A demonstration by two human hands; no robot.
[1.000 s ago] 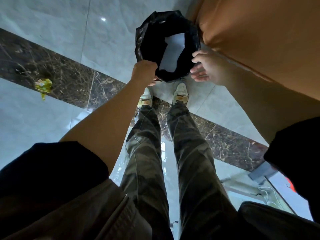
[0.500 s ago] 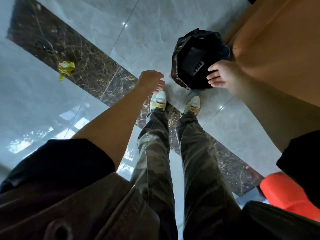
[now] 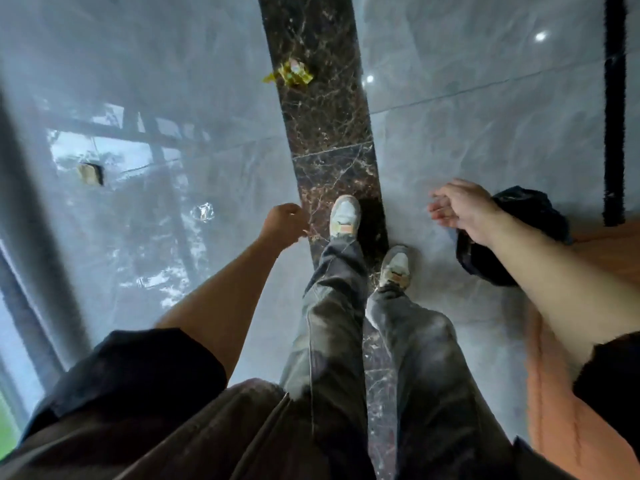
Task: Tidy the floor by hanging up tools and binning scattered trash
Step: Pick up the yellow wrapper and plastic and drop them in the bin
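Left hand (image 3: 284, 225): the fingers (image 3: 293, 208) are loosely curled inward and hold nothing. The hand hangs above the grey floor tiles (image 3: 467, 133), just left of the dark marble strip (image 3: 325, 140).

Right hand (image 3: 462, 209): the fingers (image 3: 440, 212) are relaxed and slightly bent, palm toward the body, holding nothing. The wrist passes in front of the black bin bag (image 3: 533, 216); whether it touches the bag cannot be determined.

Change from half a second earlier: the right hand was then at the rim of the bin bag, which stood just ahead of the feet. The fingers are now off the rim, and the bag sits to the person's right, partly hidden by the forearm. The view has turned, so the marble strip now runs straight ahead. The left shoe (image 3: 344, 216) is now ahead of the right shoe (image 3: 394, 265).

Trash on the floor:
- A crumpled yellow wrapper (image 3: 291, 73) lies on the marble strip, well ahead of the left shoe.
- A scrap of clear plastic (image 3: 202, 212) lies on the grey tiles, left of the left hand.
- A small tan object (image 3: 90, 173) lies farther left; it is too small to identify.

An orange surface (image 3: 571, 393) borders the floor on the right, beside the bin bag.
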